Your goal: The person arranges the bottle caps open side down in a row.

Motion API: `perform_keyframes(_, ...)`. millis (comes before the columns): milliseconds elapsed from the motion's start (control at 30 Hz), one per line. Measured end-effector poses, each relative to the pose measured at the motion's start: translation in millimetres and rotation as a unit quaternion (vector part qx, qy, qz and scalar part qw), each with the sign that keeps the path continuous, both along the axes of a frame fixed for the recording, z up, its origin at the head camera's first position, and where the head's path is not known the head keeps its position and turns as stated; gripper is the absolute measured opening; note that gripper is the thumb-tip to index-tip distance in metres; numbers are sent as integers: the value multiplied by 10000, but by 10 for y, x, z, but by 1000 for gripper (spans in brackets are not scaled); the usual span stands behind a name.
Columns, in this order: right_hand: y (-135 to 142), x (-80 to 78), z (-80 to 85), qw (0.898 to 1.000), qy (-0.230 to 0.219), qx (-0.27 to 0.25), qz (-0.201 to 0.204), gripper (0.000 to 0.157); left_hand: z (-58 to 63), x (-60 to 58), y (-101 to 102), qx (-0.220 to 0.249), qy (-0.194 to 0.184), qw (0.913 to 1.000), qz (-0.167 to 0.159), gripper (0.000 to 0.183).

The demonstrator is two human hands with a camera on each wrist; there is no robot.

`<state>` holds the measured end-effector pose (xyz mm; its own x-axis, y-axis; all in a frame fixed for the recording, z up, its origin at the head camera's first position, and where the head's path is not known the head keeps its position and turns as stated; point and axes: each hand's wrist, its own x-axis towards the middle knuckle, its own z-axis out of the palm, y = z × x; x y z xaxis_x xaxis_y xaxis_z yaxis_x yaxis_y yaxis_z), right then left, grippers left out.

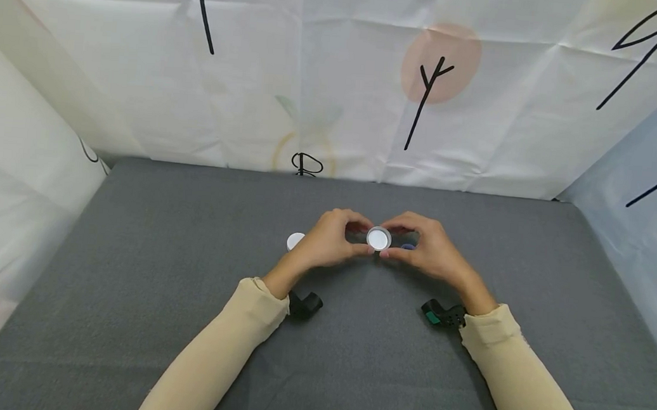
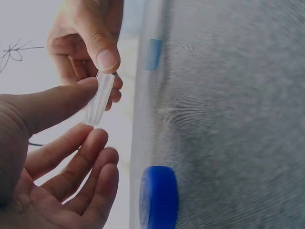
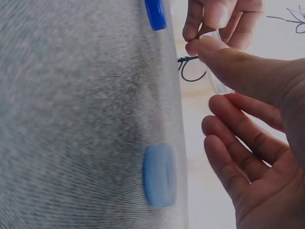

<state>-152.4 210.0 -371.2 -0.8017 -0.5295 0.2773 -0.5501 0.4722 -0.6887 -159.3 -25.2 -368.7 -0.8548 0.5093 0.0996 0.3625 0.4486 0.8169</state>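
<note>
A clear, ridged bottle cap [image 1: 379, 238] is held up between both hands, its round white face toward the head camera. My left hand [image 1: 330, 238] pinches its left side between thumb and fingers. From the opposite side my right hand [image 1: 425, 247] grips it the same way. In the left wrist view the cap [image 2: 99, 98] shows edge-on, with the left thumb along its rim. The right wrist view has the right thumb over part of the cap [image 3: 221, 85].
A dark blue cap [image 2: 162, 198] with a whitish top lies on the grey cloth [image 1: 188, 252] beside the left hand. A light blue cap [image 3: 159, 175] lies behind the right fingers. Printed white sheets [image 1: 348, 92] hang around the table.
</note>
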Motion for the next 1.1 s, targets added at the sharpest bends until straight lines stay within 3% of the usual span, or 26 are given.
perform_keyframes(200,-5,18,30,9995,275,-93,-80,43,39,-13,-43,778,-688,9946,-29,28)
perform_keyframes(367,-26,27,31,9991,380,-195,-59,43,39,-8,-48,965,-1034,9899,91,25)
perform_keyframes(600,-47,42,45,9988,399,-292,-49,43,47,-2,-42,1439,-1653,9752,315,23)
perform_keyframes(700,-47,52,62,9991,225,-360,-46,42,59,-4,-45,1564,-1717,9719,377,22)
perform_keyframes(933,-24,64,106,9947,-651,-785,-141,25,71,-14,-54,1735,-1574,9715,350,21)
perform_keyframes(1100,-18,61,126,9917,-868,-939,-127,20,85,-14,-66,1846,-1509,9708,262,21)
